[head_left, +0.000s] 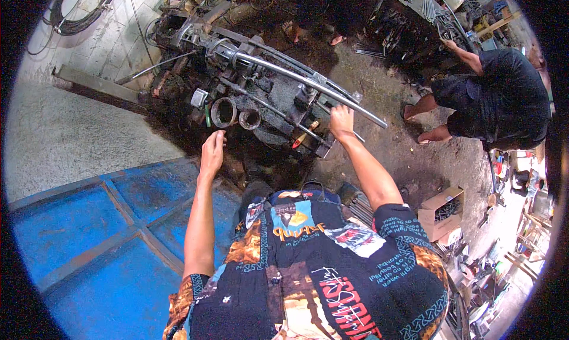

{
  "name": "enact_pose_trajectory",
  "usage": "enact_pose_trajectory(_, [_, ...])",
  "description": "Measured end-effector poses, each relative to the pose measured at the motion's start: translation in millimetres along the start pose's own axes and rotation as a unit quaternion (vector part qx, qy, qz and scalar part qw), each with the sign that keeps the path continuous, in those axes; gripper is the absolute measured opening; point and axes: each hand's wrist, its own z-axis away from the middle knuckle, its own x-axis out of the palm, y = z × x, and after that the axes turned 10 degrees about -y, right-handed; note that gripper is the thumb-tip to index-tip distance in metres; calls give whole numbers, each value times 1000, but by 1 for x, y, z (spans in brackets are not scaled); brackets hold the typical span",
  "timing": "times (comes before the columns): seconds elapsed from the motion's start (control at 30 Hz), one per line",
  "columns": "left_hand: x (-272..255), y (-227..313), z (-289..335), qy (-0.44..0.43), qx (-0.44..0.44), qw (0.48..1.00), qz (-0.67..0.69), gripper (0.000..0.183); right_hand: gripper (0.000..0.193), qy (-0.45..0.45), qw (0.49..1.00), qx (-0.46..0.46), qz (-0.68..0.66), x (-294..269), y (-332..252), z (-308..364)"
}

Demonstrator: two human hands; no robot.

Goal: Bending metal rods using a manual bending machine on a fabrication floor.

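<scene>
A lathe-like machine lies ahead of me, dark and greasy, with a long shiny steel bar running along its top toward the right. My right hand is at the machine's right end, its fingers closed round a thin metal rod just below the bar. My left hand is beside the near left side of the machine, next to a round metal cup. Its fingers are curled together, and what they hold, if anything, is hidden. A second, smaller cup stands beside the first.
A red-handled brush lies on the machine's near side. A blue metal panel spans my lower left. At the right, a co-worker reaches toward a tool-covered bench. An open cardboard box stands on the floor.
</scene>
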Motion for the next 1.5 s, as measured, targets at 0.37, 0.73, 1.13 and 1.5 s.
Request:
enact_pose_trajectory(0.37, [27,83,-147,-112,214,970,-24,64,22,-66,992,32,-106,-42,-20,105])
enact_pose_trajectory(0.73, [35,108,-254,-140,375,908,-123,36,20,-17,961,135,-241,-27,-166,46])
enact_pose_trajectory(1.13, [-67,8,-215,-84,283,955,3,43,21,-79,917,289,-262,-21,-215,-43])
enact_pose_trajectory(1.5, [-98,-45,-177,-105,160,982,-2,44,22,-104,945,271,-150,-17,-215,-42])
